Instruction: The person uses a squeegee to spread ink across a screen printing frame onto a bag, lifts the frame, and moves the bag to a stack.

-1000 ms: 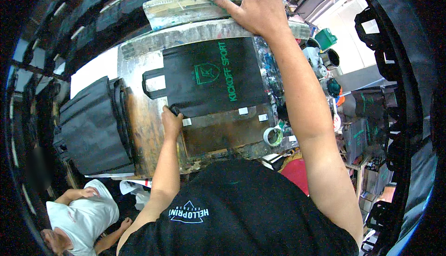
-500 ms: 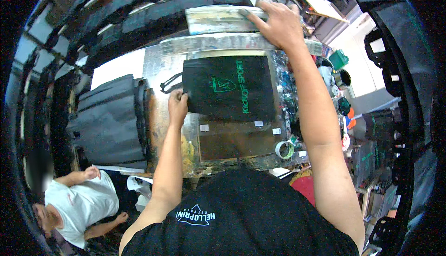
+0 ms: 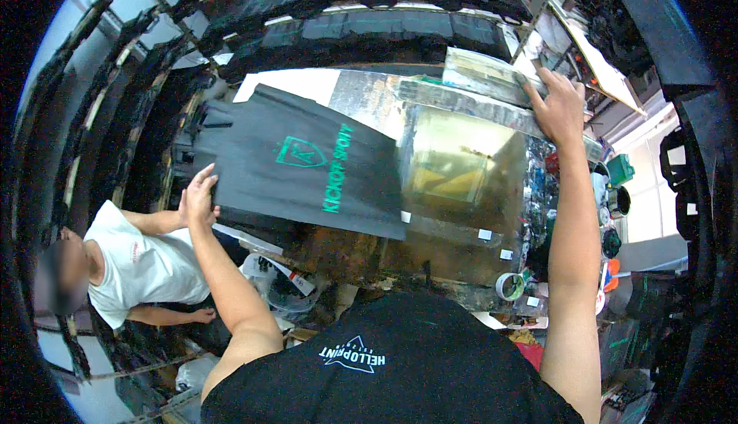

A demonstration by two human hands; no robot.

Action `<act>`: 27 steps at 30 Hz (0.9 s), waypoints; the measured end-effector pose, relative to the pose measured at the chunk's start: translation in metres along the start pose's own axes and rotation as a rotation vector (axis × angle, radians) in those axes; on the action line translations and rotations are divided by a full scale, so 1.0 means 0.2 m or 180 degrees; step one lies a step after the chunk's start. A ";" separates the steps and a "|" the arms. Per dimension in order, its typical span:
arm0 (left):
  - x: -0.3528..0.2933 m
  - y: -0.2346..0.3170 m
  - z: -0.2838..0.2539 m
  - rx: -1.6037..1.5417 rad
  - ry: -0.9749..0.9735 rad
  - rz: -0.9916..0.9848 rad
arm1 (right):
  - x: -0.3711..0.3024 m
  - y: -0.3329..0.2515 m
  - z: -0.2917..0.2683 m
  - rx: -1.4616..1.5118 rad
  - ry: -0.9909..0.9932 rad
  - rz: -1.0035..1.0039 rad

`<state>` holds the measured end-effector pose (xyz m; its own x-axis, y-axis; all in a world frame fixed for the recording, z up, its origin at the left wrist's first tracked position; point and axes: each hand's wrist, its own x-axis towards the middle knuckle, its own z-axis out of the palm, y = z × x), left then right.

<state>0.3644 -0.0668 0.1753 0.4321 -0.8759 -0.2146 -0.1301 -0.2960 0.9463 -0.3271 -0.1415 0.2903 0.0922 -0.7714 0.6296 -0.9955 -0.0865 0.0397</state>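
Note:
A black fabric bag with a green shield and lettering spreads across the left of the table. My left hand is closed on its left edge, where the straps are. Beneath the bag, the black stack seen there earlier is mostly covered. Stretched toward the far right, my right hand grips the edge of a raised screen-printing frame. Between my arms lies the print board, its yellowish shiny surface uncovered.
A co-worker in a white shirt stands at left, one hand close beside my left hand. Racks of black pieces line the back. A tape roll sits at the board's near right corner. Paint pots and a green container stand along the right.
My left hand has carried the black bag leftward off the board and over the stack. My right hand stays at the raised frame. The view has turned left.

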 end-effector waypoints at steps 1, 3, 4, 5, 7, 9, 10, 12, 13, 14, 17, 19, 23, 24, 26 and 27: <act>0.03 -0.06 -0.07 0.0108 0.0221 -0.0305 | -0.01 0.03 0.00 -0.0043 -0.0004 0.0008; 0.14 -0.40 -0.65 0.0507 0.0957 0.0535 | 0.03 -0.05 0.06 0.0246 0.0036 -0.0029; 0.09 -0.45 -1.12 0.1034 0.1448 0.1095 | 0.05 -0.12 0.10 0.0482 -0.0052 0.0026; 0.16 -0.47 -0.97 0.1791 0.1666 0.0385 | 0.04 -0.09 0.09 0.0305 -0.0059 0.0004; 0.13 -0.54 -0.48 0.2750 0.2900 0.0192 | 0.01 0.00 0.06 -0.0038 -0.0073 -0.0019; -0.04 -0.36 -0.11 0.2266 0.3499 0.1139 | 0.02 -0.01 -0.01 -0.0239 -0.0442 0.0154; -0.10 -0.32 -0.03 0.1342 0.3328 0.1587 | 0.03 -0.03 -0.02 -0.0271 -0.0637 0.0215; -0.22 -0.25 0.37 0.1090 0.2386 0.2709 | 0.02 0.01 0.04 -0.0185 -0.0327 0.0067; -0.27 -0.28 0.52 0.1248 0.1767 0.2484 | 0.01 0.03 0.08 -0.0098 -0.0159 0.0000; -0.32 -0.27 0.72 0.1492 0.1156 0.2285 | 0.00 0.06 0.09 -0.0101 -0.0108 -0.0054; -0.30 -0.34 1.05 0.1751 0.0300 0.2437 | 0.02 0.07 0.10 -0.0016 -0.0230 0.0000; -0.25 -0.34 1.15 0.1681 0.0409 0.2513 | 0.01 0.07 0.09 -0.0066 -0.0214 -0.0045; 0.01 -0.46 1.08 0.2627 0.1212 0.2035 | 0.03 0.01 0.06 -0.0083 -0.0245 -0.0047; 0.04 -0.50 1.04 0.3168 0.1219 0.1595 | 0.03 0.00 0.07 -0.0051 -0.0299 -0.0013; 0.10 -0.54 1.00 0.3799 0.1151 0.0847 | 0.03 0.02 0.07 -0.0045 -0.0193 -0.0034; 0.12 -0.56 0.99 0.3882 0.1011 0.0857 | 0.02 0.02 0.07 -0.0033 -0.0136 -0.0052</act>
<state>0.2132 -0.1291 0.0158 0.4356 -0.8833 0.1735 -0.9001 -0.4276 0.0831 -0.3305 -0.1544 0.2823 0.1091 -0.7962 0.5952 -0.9940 -0.0928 0.0580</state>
